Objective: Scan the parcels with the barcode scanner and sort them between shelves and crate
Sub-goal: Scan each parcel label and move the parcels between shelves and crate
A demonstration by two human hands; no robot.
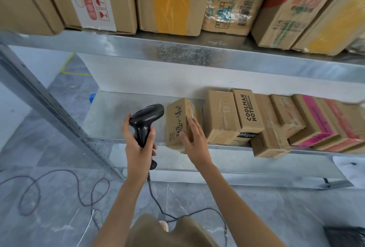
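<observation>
- Head view caught the sorting mid-stride: the left hand was wrapped tight round the handle of the barcode scanner, its nose aimed toward 1 o'clock at the small parcel just beside it.
- That parcel stood on the lower shelf at the left end of the row, its near end at the shelf's front lip.
- The right hand gripped it, thumb on the printed face at 9 o'clock, fingers curled over the top edge.
- By my reading, this was the scan-or-place step for that one box; no label or barcode showed, so whether it had been read I could not tell.
- Next move, as I judged it: turn the box until a code faces the scanner window, or let go and square it against its neighbour at 3 o'clock.
- Materials: brown corrugated card, matte, with black handwriting-style print; clear tape glinted on its far end, crinkled.
- The scanner was glossy black plastic, pistol-shaped, trailing a thin dark cable down toward 6 o'clock over the grey marbled floor.
- The shelving was dull galvanised steel, mottled and scuffed; the upper shelf at 12 o'clock carried bigger cartons striped with yellow and fragile tape.
- To 3 o'clock, more small boxes were packed close, some taped pink.
- No crate was clearly in sight.
</observation>
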